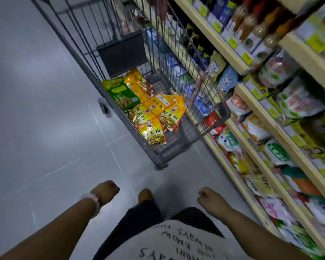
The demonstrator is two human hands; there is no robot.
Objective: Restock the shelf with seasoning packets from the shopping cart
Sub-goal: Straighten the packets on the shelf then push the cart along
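Down at twelve o'clock, the packets (154,107) lie heaped in the cart (176,145), none taken up yet. Both the left hand (106,191) and right hand (209,197) hang loosely curled, holding nothing. Best to step close, reach over the near rim and lift a flat stack together. At three o'clock the shelf (259,113) looks crowded; a gap needs finding first.
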